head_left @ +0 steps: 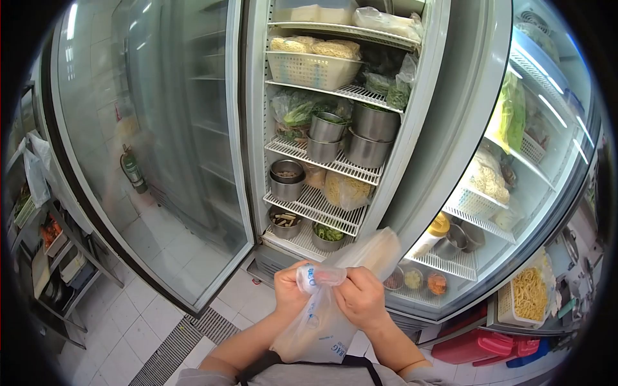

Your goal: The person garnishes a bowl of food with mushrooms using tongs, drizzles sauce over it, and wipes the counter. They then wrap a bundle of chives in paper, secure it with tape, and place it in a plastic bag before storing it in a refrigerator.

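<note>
My left hand (290, 291) and my right hand (362, 298) are both closed on the gathered upper part of a clear plastic bag (320, 331) with blue print. The bag hangs close to my body, and something pale shows through it; I cannot make out what. A cloudy length of plastic sticks out past my right hand, toward the fridge. Just beyond my hands is an open upright fridge, where a pot of cut greens (329, 235) stands on the lowest shelf.
The glass door (148, 167) stands swung out at left. Fridge shelves hold metal pots (367, 145), bagged greens and a noodle basket (313, 69). At right are a second glass-fronted fridge, a basket of yellow noodles (529, 297) and a red bin (473, 347). A rack (55, 270) stands far left.
</note>
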`<state>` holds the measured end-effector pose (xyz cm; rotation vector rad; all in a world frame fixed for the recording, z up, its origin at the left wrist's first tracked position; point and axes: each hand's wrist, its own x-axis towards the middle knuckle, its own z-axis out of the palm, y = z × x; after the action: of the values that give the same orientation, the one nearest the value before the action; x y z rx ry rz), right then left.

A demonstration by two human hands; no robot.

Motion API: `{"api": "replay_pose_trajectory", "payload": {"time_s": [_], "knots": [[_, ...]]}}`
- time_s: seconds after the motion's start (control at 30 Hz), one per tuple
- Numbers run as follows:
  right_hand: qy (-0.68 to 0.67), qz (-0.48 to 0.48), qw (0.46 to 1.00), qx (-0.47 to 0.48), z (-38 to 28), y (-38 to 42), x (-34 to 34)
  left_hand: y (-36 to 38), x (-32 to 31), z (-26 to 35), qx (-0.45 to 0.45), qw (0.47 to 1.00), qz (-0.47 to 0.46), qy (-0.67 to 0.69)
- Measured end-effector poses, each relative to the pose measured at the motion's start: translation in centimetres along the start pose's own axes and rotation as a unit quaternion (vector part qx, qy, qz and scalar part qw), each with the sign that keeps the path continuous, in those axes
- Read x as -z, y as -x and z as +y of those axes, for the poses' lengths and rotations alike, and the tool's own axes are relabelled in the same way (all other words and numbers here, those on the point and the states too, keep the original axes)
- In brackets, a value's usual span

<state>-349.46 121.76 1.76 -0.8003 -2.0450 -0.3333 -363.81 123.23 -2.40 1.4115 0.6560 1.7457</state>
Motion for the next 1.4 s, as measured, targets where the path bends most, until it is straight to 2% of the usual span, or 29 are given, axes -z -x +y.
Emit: {"api": "replay_pose_trajectory", "payload": {"time_s": [0.03, 0.07, 0.13, 0.17, 0.23, 0.27, 0.3, 0.33, 0.37, 0.43, 0.47, 0.53, 0.57, 0.6, 0.63, 0.67, 0.8, 0.83, 0.9, 0.97, 1.0, 1.03, 1.07, 1.1, 1.17, 1.23, 1.3, 1.37, 1.4], "knots": [[-0.053, 0.050, 0.997, -0.007, -0.4, -0.6, 0.7, -0.1, -0.2, 0.4, -0.035, 0.999, -0.009, 0.011], [-0.051, 0.051, 0.997, -0.009, -1.0, -1.3, 1.5, -0.6, -0.8, 1.2, -0.034, 0.999, -0.011, 0.012], [-0.112, 0.092, 0.989, -0.036, -2.0, -2.9, 2.9, -2.2, -2.3, 3.1, -0.177, 0.981, 0.074, -0.015], [-0.112, 0.093, 0.989, -0.037, -1.8, -3.4, 3.0, -3.3, -1.7, 3.6, -0.203, 0.972, 0.046, -0.106], [-0.203, 0.112, 0.970, -0.072, -1.1, -4.4, 2.9, -5.3, -0.7, 4.0, -0.161, 0.982, -0.071, -0.064], [-0.202, 0.114, 0.971, -0.066, -0.5, -4.9, 2.7, -6.1, -0.5, 4.4, -0.168, 0.981, -0.070, -0.063], [-0.380, 0.114, 0.902, -0.172, 0.1, -5.4, 2.4, -6.6, -0.3, 4.9, -0.154, 0.979, -0.113, -0.071], [-0.540, 0.106, 0.789, -0.272, 0.3, -5.5, 2.3, -6.7, -0.2, 5.4, -0.136, 0.975, -0.155, -0.079], [-0.541, 0.105, 0.790, -0.268, 0.4, -5.5, 2.3, -6.6, -0.1, 6.2, -0.140, 0.975, -0.153, -0.081], [-0.539, 0.061, 0.805, -0.239, 0.5, -5.4, 2.2, -6.4, 0.0, 8.0, -0.245, 0.896, -0.135, -0.345], [-0.540, 0.058, 0.805, -0.239, 0.4, -5.3, 2.3, -6.1, 0.0, 8.3, -0.244, 0.896, -0.132, -0.346], [-0.425, -0.010, 0.879, -0.217, -0.2, -5.0, 2.7, -5.1, 0.1, 8.5, -0.346, 0.813, -0.090, -0.460], [-0.425, -0.014, 0.877, -0.223, -1.4, -5.2, 3.3, -4.5, 0.0, 8.8, -0.340, 0.816, -0.090, -0.459], [-0.278, 0.003, 0.951, -0.136, -3.1, -5.9, 4.1, -4.0, -0.2, 9.2, -0.360, 0.799, -0.074, -0.476], [-0.122, 0.022, 0.991, -0.040, -3.9, -6.3, 4.4, -3.7, -0.4, 9.6, -0.383, 0.779, -0.058, -0.493], [-0.066, 0.046, 0.997, -0.005, -3.4, -6.1, 3.7, -3.3, -0.7, 9.7, -0.392, 0.766, -0.051, -0.506], [-0.074, -0.014, 0.996, -0.041, -3.3, -5.1, 3.7, -1.9, -1.1, 9.1, -0.388, 0.771, -0.107, -0.494], [-0.110, -0.038, 0.992, -0.056, -2.9, -4.4, 3.0, -1.5, -1.0, 8.6, -0.385, 0.772, -0.107, -0.494], [-0.147, -0.062, 0.984, -0.073, -2.3, -3.0, 2.0, -0.8, -0.4, 7.0, -0.371, 0.819, -0.120, -0.422], [-0.302, -0.157, 0.927, -0.159, -1.5, -2.0, 1.7, 0.4, 0.0, 6.6, -0.361, 0.828, -0.123, -0.411], [-0.303, -0.158, 0.926, -0.160, -1.3, -1.6, 1.8, 1.1, 0.0, 6.8, -0.312, 0.854, -0.121, -0.399], [-0.382, -0.178, 0.888, -0.182, -1.3, -1.4, 1.8, 1.8, 0.0, 7.0, -0.262, 0.877, -0.118, -0.385], [-0.458, -0.195, 0.844, -0.200, -1.2, -1.3, 1.7, 2.2, 0.4, 7.2, -0.256, 0.868, -0.115, -0.410], [-0.460, -0.197, 0.842, -0.200, -1.4, -1.1, 1.4, 2.0, 0.5, 7.0, -0.254, 0.868, -0.113, -0.412], [-0.377, -0.157, 0.883, -0.228, -2.3, -0.6, 0.7, 2.2, 0.8, 6.8, -0.203, 0.844, -0.125, -0.481], [-0.347, -0.176, 0.891, -0.236, -2.2, -0.2, -0.7, 2.4, 1.4, 5.4, -0.187, 0.837, -0.127, -0.498], [-0.257, -0.219, 0.915, -0.220, -1.8, -0.8, -1.8, 1.7, 2.2, 4.7, -0.200, 0.812, -0.190, -0.514], [-0.260, -0.213, 0.919, -0.208, -1.4, -0.7, -3.2, 1.5, 3.1, 3.6, -0.181, 0.806, -0.214, -0.521], [-0.277, -0.225, 0.909, -0.214, -1.2, -1.2, -3.6, 1.1, 3.5, 2.9, -0.189, 0.825, -0.214, -0.488]]}}
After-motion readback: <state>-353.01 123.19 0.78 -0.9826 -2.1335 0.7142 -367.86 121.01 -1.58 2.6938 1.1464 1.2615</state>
